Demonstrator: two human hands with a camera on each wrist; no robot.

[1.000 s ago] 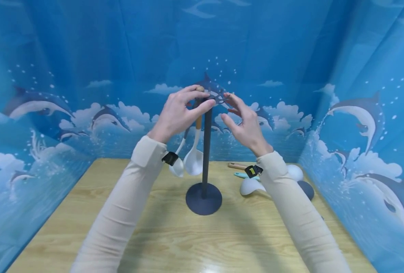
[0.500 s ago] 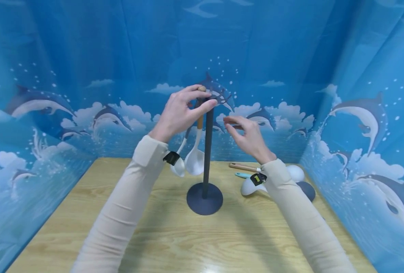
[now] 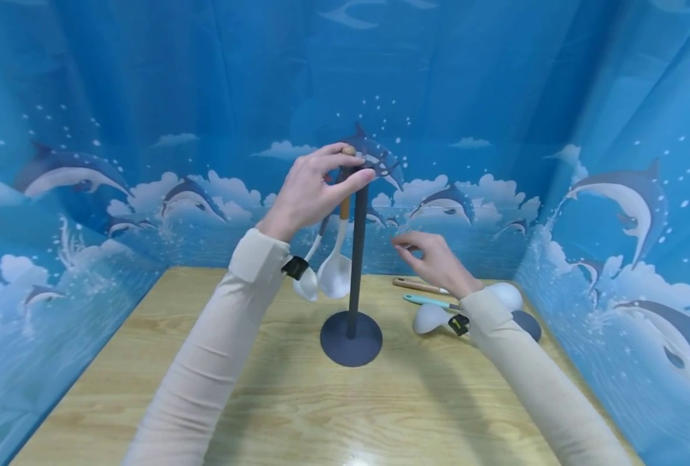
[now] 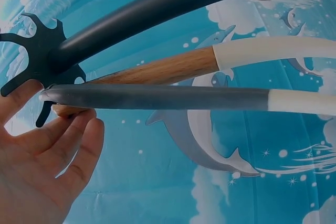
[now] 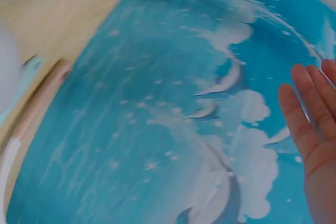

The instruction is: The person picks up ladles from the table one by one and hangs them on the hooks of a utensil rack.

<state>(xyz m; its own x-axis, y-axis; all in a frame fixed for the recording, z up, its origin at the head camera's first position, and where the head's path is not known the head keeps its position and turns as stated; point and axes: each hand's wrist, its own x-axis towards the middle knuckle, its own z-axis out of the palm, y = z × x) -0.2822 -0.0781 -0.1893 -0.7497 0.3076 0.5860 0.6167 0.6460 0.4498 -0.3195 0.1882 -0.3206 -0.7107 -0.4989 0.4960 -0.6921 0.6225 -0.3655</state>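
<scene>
My left hand holds the top of a dark utensil stand, thumb and fingers at its hooked rack. Beneath that hand hang a white ladle with a wooden handle and a white-headed utensil with a grey handle. The ladle's wooden handle end lies against the fingers in the left wrist view. My right hand is in the air right of the pole, above the utensils on the table. It holds nothing, its fingers loosely bent.
On the right of the wooden table lie a brown-handled utensil, a teal-handled utensil, a white ladle, a white rounded head and a dark rounded head. A blue dolphin curtain surrounds the table.
My right hand has drawn away from the rack, moving down and to the right toward the utensils on the table. The left hand stays at the stand's top, and the hanging utensils have hardly moved.
</scene>
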